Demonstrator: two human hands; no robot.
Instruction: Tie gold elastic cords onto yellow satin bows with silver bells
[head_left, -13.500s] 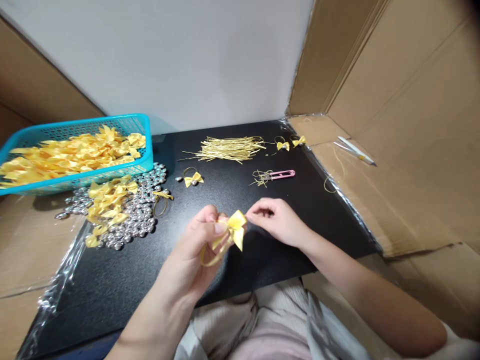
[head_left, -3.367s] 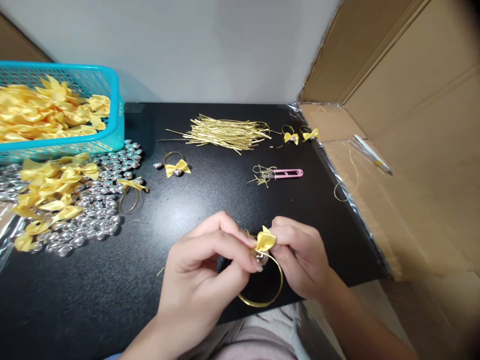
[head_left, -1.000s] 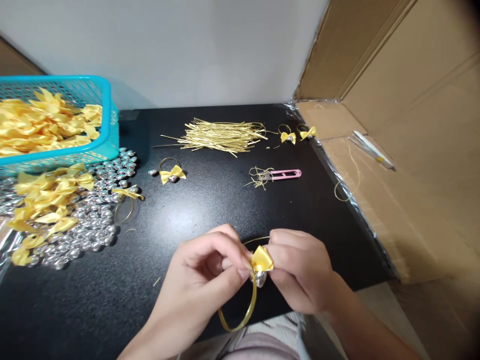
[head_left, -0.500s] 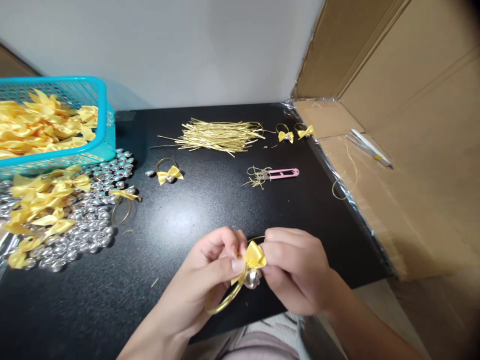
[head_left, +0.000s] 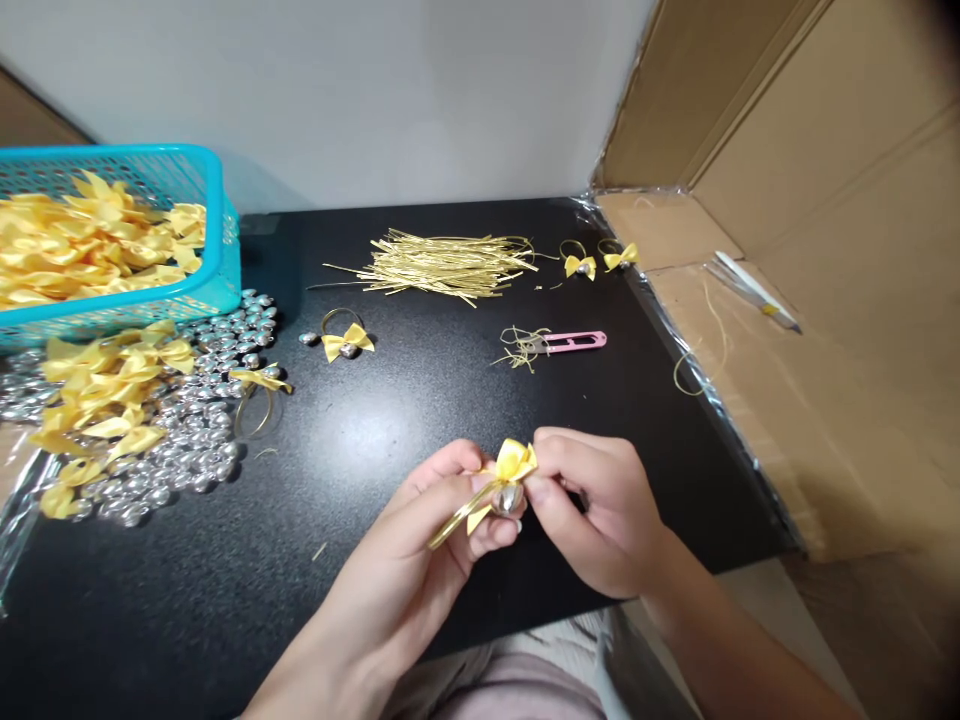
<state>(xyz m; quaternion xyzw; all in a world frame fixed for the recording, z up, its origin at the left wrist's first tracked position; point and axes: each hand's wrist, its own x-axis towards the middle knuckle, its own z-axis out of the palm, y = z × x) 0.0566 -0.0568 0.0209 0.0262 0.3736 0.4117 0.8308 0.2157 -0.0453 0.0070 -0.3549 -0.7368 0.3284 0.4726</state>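
My left hand (head_left: pixel 442 505) is closed around a gold wire ring (head_left: pixel 459 518) that carries a yellow ribbon bow (head_left: pixel 514 460) and a shiny silver bead (head_left: pixel 508 498). Its thumb presses where ring and bow meet, with fingers behind the bead. My right hand (head_left: pixel 592 500) pinches at the bow's right edge, thumb against forefinger. Whatever lies between those fingertips is hidden. Farther off on the black table lies a similar ring with bow and bead (head_left: pixel 348 342), and another bowed ring (head_left: pixel 255 408) rests beside the silver bead pile (head_left: pixel 195 450).
A turquoise basket (head_left: pixel 217 215) of yellow bows stands at the left; loose bows (head_left: pixel 112 385) lie on the beads. A bundle of gold wire ties (head_left: pixel 450 265), pink thread snips (head_left: pixel 574 342) and two bowed rings (head_left: pixel 580 266) are farther back. Cardboard (head_left: pixel 810 300) borders the right.
Both hands have risen slightly in view with the ring. The ring has tilted, now seen more edge-on, and the left fingers show below the bead. The view has shifted slightly.
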